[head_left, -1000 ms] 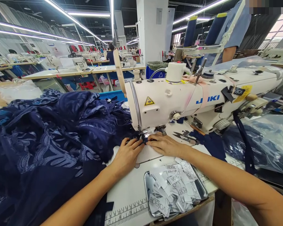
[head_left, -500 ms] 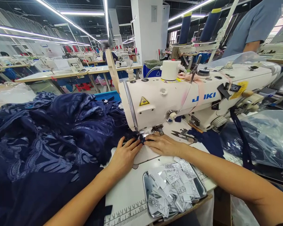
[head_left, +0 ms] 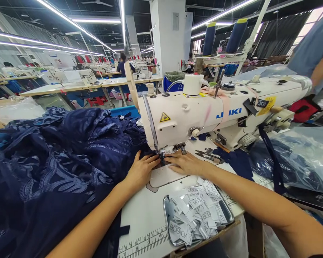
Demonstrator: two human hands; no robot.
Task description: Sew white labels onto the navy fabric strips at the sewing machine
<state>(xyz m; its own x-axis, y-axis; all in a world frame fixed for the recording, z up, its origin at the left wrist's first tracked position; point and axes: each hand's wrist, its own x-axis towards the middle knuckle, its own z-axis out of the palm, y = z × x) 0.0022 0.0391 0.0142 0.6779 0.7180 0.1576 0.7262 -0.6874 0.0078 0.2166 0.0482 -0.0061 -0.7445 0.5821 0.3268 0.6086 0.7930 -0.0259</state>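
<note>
A white sewing machine [head_left: 172,111] stands in front of me, its presser foot [head_left: 162,158] low over the needle plate. Just left of the foot, my left hand [head_left: 140,172] lies with fingers stretched out, the tips at the edge of navy fabric [head_left: 78,161]. My right hand [head_left: 187,164] rests flat from the other side, fingers extended toward the foot. The fabric between the fingertips is mostly hidden. A big heap of it, with pale blue embroidery, spreads to my left.
A metal tray [head_left: 165,208] of white printed labels [head_left: 197,211] sits near the front edge. Thread snips [head_left: 208,156] lie right of the needle area. Plastic-wrapped navy goods [head_left: 293,157] are at right. A person in a blue shirt [head_left: 312,46] stands behind the machine.
Both hands remain beside the presser foot; the left has shifted slightly left and up, and the fingertips sit a little farther apart. The person behind has moved right.
</note>
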